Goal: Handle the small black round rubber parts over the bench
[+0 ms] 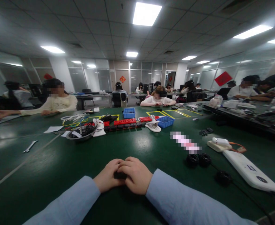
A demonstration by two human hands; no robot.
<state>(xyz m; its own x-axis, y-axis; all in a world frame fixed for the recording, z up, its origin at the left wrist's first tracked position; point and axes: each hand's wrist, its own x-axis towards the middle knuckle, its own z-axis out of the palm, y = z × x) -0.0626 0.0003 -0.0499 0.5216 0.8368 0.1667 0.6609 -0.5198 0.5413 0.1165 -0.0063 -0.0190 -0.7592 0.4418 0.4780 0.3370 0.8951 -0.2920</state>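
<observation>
My left hand (pixel 109 175) and my right hand (pixel 136 175) rest together on the green table (pixel 142 142), near its front edge. The fingers of both hands are bent and meet at the tips, the right ones partly over the left. A dark gap shows between the palms, and no object can be made out in it. Beyond the hands stand red and black socket strips (pixel 125 122), a white clamp-like stand (pixel 153 124) and a second white stand (pixel 99 127).
Cables fill a metal bowl (pixel 81 136) at the left. A wrench (pixel 30 146) lies farther left. Blue bins (pixel 165 122) stand behind the strips. At the right are black round parts (pixel 204 160) with a cable and a white device (pixel 251 170). Several people sit around.
</observation>
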